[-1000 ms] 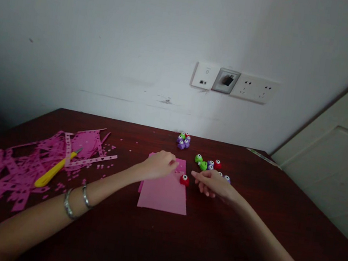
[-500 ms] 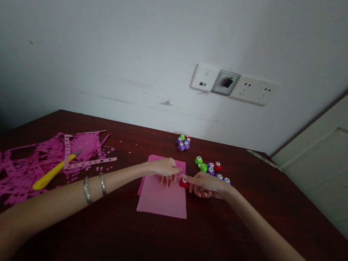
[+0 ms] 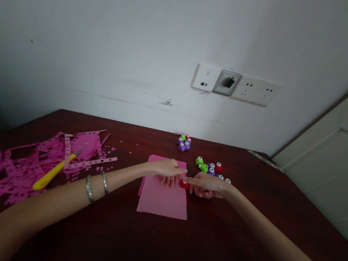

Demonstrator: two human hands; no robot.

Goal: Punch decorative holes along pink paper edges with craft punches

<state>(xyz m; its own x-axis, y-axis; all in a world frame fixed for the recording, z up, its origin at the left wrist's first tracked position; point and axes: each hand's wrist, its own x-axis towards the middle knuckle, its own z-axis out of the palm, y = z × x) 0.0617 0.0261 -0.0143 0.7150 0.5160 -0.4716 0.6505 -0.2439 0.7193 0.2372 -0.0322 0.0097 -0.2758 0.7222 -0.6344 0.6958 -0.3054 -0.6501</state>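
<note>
A stack of pink paper sheets (image 3: 163,203) lies on the dark wooden table. My left hand (image 3: 168,171) rests over the upper part of the stack, fingers curled against the paper and thumb stretched to its right edge. At that edge sits a red craft punch (image 3: 184,184) with a white top button. My right hand (image 3: 205,184) closes on this punch, its index finger reaching to the button and the other fingers folded under. The thumb of my left hand lies close to the punch; whether they touch, I cannot tell.
Green, purple and red punches (image 3: 211,168) stand just behind my right hand, and another cluster (image 3: 184,143) is near the wall. To the left, cut pink paper strips (image 3: 21,168) lie heaped with a yellow-handled craft knife (image 3: 51,175). Wall sockets (image 3: 255,90) are above the table.
My left thumb has shifted slightly right, toward the red punch and my right index finger. The right hand stays on the punch; the view has moved a little.
</note>
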